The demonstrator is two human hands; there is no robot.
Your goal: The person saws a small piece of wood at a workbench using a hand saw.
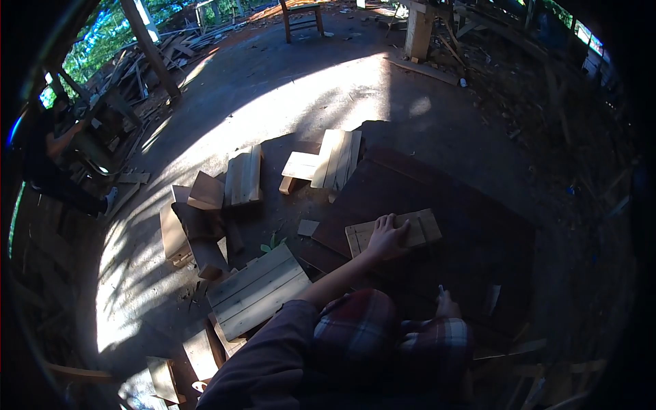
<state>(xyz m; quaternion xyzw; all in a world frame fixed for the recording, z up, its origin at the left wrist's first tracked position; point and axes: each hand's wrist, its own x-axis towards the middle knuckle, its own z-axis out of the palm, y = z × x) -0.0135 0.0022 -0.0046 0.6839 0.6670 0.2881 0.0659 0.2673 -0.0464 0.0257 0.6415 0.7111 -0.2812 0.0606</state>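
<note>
A small slatted wooden box (425,225) lies on a dark brown board in front of me. My left hand (388,239) rests over its top, the fingers bent across the far edge and holding it. Closer to my knees, my right hand (448,306) is closed around a small thing with a pale tip (441,288). Shadow hides its kind. To the right of that hand, a pale flat piece (495,299) lies on the dark board (478,225).
Slatted wooden boxes (260,290) and wood blocks (206,191) are scattered to my left. More slatted boxes (337,158) stand ahead on the floor. A person (51,154) sits at far left. A post (418,34) and a chair (302,20) stand farther back.
</note>
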